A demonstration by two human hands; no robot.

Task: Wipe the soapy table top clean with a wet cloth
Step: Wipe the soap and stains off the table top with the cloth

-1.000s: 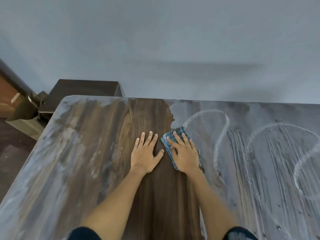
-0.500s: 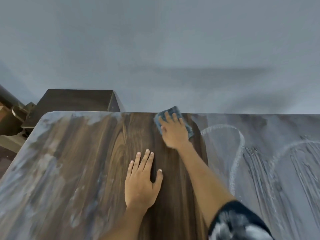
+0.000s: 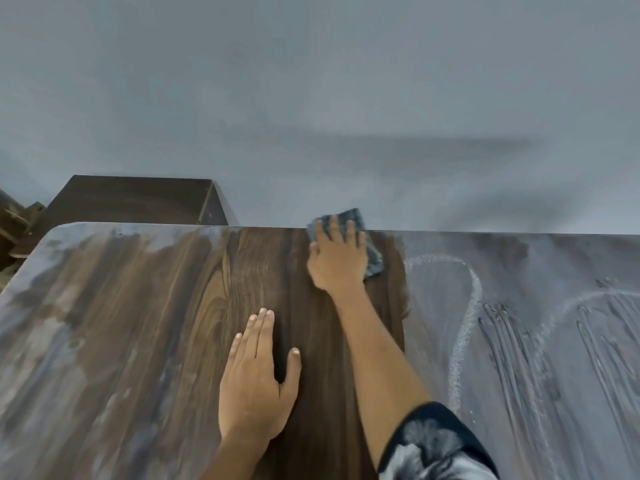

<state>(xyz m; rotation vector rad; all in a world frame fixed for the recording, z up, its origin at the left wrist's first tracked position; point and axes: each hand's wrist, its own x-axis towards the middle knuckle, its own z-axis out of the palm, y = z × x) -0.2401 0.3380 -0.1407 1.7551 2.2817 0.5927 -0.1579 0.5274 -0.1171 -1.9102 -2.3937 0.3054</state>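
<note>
Right hand (image 3: 337, 261) pressed flat, fingers straight, on cloth (image 3: 372, 259) at table (image 3: 104, 306) far edge, cloth overhanging; soapy film (image 3: 519, 341) lies just right of it, so right hand is nearer; left hand (image 3: 256, 379) spread flat, bracing.

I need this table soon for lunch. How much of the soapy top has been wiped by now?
Done: a dark, clean strip of wood down the middle of the table top. In hand: the right hand presses the cloth flat at the far edge, while the left hand rests flat on the wiped strip. Left: soap film covering the right side, and greyish streaks on the left.
</note>
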